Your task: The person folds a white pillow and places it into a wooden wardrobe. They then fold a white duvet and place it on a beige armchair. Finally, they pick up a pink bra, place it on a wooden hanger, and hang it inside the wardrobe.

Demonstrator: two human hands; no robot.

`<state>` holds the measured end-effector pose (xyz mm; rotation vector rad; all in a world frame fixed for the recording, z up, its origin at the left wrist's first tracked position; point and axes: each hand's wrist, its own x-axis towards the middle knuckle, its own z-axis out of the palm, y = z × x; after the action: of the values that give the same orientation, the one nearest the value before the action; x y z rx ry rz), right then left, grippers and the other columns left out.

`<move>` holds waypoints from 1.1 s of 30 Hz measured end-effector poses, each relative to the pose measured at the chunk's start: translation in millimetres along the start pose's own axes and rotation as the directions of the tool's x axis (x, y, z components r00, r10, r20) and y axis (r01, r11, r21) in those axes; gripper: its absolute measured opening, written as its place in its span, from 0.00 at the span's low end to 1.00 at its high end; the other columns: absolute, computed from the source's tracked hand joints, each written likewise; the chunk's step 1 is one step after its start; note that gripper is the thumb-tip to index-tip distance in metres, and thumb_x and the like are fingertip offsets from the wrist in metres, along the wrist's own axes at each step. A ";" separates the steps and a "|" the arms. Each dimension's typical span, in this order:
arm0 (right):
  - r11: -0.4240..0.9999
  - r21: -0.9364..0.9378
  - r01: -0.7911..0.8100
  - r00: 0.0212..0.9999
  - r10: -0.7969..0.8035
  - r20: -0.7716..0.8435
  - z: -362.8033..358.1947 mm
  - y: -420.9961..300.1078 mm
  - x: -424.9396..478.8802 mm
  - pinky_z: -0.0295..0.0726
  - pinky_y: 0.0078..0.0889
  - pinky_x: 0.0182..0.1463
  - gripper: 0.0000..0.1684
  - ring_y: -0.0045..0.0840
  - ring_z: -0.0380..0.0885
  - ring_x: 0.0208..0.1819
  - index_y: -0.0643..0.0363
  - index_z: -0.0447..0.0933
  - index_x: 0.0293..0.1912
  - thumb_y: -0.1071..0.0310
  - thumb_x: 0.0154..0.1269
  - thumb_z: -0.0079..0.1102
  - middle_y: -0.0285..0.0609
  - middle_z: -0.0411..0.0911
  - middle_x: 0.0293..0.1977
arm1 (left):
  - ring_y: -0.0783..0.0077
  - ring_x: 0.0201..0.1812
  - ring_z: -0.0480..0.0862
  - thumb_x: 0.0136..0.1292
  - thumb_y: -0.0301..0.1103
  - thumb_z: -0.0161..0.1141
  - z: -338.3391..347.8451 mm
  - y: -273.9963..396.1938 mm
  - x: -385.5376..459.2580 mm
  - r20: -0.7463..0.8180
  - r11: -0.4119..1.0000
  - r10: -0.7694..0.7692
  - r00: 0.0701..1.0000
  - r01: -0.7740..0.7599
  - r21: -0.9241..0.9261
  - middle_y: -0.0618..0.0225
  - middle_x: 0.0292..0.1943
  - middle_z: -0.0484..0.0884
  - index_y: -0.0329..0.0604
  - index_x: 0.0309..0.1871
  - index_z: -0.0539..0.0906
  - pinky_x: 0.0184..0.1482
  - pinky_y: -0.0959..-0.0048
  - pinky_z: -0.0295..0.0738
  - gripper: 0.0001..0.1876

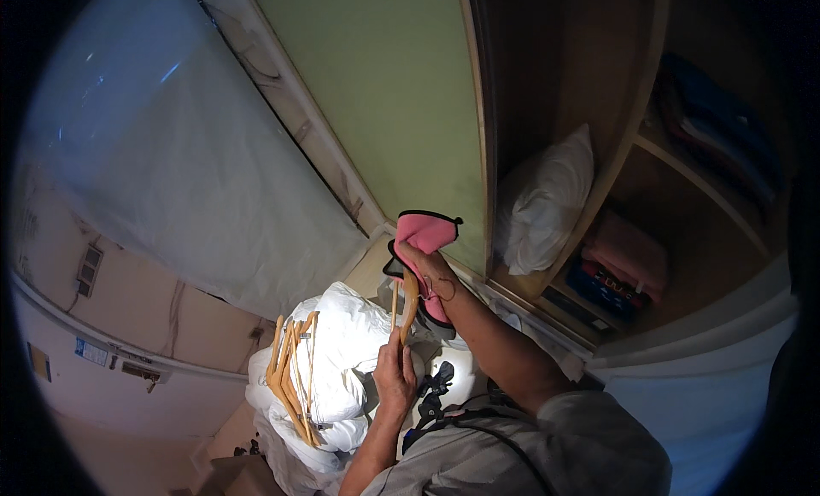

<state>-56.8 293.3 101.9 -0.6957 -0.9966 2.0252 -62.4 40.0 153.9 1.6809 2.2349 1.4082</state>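
Observation:
My left hand (393, 375) grips one end of a wooden clothes hanger (409, 309), held up in front of me. My right hand (423, 265) is around a pink cloth with black edging (429, 230), pressed close against the hanger's far part. Part of the hanger and of the right fingers is hidden by this cloth. To the left, several more wooden hangers (291, 374), with metal clips, lie on a heap of white bedding (339, 329).
An open wardrobe on the right holds a white pillow (551, 201), folded pink fabric (624, 253) and a dark blue folded pile (717, 124). Beside it stands a green panel (378, 80). Whitish sheeting (211, 169) covers the left wall. A door handle (142, 373) shows lower left.

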 end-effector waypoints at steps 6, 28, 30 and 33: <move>0.985 -0.005 0.175 0.919 -0.162 0.360 11.4 2.3 -57.5 0.72 0.40 0.74 0.58 0.35 0.74 0.70 0.71 0.72 0.69 0.27 0.61 0.67 0.49 0.75 0.68 | 0.53 0.40 0.84 0.73 0.21 0.59 -18.8 -39.6 5.2 0.083 1.000 -0.007 0.997 0.005 0.022 0.50 0.42 0.83 0.39 0.73 0.74 0.45 0.63 0.80 0.25; 0.929 -0.364 -0.066 0.995 0.032 -0.099 43.4 -19.2 -122.0 0.78 0.34 0.64 0.35 0.29 0.79 0.59 0.65 0.76 0.64 0.60 0.59 0.69 0.46 0.81 0.56 | 0.55 0.36 0.89 0.53 0.28 0.77 -70.8 -78.6 32.0 0.254 0.927 0.375 0.892 -0.369 -0.071 0.59 0.34 0.88 0.40 0.49 0.85 0.39 0.63 0.83 0.19; 0.894 -0.447 -0.023 0.985 -0.056 -0.162 36.7 -27.2 -117.2 0.77 0.35 0.65 0.36 0.31 0.78 0.62 0.65 0.74 0.66 0.58 0.61 0.68 0.48 0.80 0.58 | 0.56 0.35 0.88 0.52 0.28 0.77 -73.4 -73.5 32.8 0.267 0.915 0.401 0.876 -0.396 -0.075 0.59 0.33 0.87 0.41 0.49 0.85 0.38 0.63 0.83 0.20; 0.836 -0.543 -0.072 0.946 -0.116 -0.303 16.8 -37.9 -105.0 0.75 0.36 0.69 0.41 0.36 0.76 0.67 0.65 0.71 0.69 0.54 0.60 0.68 0.53 0.77 0.63 | 0.57 0.33 0.87 0.49 0.26 0.77 -77.6 -63.7 31.5 0.288 0.902 0.428 0.857 -0.427 -0.070 0.60 0.31 0.86 0.41 0.49 0.85 0.36 0.63 0.82 0.22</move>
<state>4.8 216.1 156.6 -1.2704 -1.3850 1.5199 -162.3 13.7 173.8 2.3149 1.7668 1.1070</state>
